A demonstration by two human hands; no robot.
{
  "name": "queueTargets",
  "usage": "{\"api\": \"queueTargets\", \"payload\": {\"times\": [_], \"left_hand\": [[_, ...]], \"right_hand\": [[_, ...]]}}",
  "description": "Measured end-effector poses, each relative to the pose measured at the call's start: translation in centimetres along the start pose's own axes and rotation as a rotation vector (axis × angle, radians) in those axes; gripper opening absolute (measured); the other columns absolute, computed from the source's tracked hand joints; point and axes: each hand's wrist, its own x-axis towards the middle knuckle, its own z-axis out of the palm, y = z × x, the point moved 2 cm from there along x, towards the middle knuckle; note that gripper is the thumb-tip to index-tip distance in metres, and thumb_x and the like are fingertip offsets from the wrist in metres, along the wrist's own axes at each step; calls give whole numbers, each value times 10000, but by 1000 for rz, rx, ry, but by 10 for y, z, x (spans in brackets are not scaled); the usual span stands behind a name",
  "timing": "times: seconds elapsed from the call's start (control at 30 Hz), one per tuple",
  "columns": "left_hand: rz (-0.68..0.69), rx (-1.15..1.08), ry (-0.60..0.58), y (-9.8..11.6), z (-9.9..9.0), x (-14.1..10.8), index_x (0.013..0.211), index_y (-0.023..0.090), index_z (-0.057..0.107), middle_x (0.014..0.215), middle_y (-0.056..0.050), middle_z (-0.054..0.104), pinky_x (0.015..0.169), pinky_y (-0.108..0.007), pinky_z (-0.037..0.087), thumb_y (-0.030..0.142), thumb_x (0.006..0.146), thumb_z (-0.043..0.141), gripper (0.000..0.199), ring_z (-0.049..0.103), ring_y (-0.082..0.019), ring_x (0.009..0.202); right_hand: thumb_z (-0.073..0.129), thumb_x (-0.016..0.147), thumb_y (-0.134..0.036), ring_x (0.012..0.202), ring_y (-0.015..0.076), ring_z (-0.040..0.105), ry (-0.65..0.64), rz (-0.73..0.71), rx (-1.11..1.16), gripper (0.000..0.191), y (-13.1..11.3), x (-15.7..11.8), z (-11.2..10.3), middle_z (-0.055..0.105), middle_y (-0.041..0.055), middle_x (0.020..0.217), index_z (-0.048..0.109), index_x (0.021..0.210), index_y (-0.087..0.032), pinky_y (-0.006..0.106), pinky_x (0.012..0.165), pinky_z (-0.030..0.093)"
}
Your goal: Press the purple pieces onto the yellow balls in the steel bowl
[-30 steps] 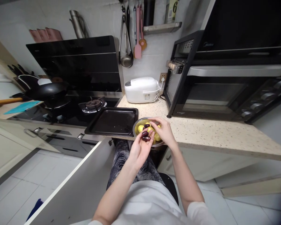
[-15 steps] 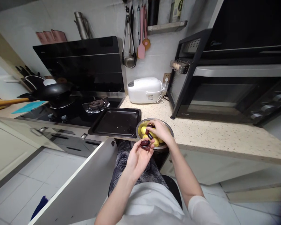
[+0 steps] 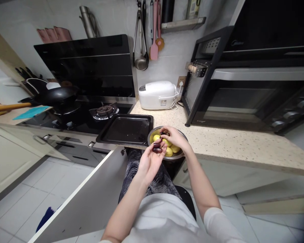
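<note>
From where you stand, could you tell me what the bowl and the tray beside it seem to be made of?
The bowl looks like bare steel: silvery, shiny rim. The tray looks like dark-coated metal: matt black with a dull sheen, thin raised rim.

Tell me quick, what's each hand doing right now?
Left hand: closed around dark red fruits, held just in front of the metal bowl.
Right hand: inside the bowl, fingertips pinching another dark fruit.

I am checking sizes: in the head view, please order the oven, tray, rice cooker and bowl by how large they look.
1. oven
2. tray
3. rice cooker and bowl: alike; the bowl is nearer and partly hidden, so unsure.
</note>
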Motion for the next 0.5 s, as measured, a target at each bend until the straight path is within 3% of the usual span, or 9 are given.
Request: {"api": "queueTargets", "payload": {"times": [0.13, 0.33, 0.43, 0.5], "left_hand": [[32, 2, 10, 0, 3, 11, 1047, 78, 695, 1041, -154, 729, 865, -237, 627, 147, 1001, 453, 256, 759, -188, 989], [11, -28, -8, 1, 8, 17, 972, 101, 680, 937, -119, 717, 891, -275, 644, 138, 1009, 435, 251, 761, -189, 950], [-20, -40, -1, 2, 12, 22, 961, 107, 672, 902, -116, 707, 867, -297, 654, 185, 1037, 419, 275, 758, -196, 914], [-21, -60, 6, 5, 16, 27, 975, 123, 668, 874, -97, 699, 814, -293, 661, 239, 1062, 406, 299, 743, -174, 833]], "right_hand": [[623, 798, -165, 853, 180, 624, -74, -19, 55, 135, 0, 2, 0, 683, 3, 910, 594, 916, -226, 328, 832, 477], [606, 817, -197, 844, 184, 602, -3, -21, 78, 118, 1, 4, -4, 644, -4, 886, 563, 922, -229, 344, 845, 475], [613, 843, -216, 898, 193, 618, 123, -51, 152, 125, -18, 2, -11, 649, 9, 934, 578, 963, -227, 355, 879, 483], [615, 869, -214, 970, 197, 632, 130, -121, 217, 136, -39, -2, -12, 667, 20, 999, 598, 1004, -232, 353, 910, 491]]}}
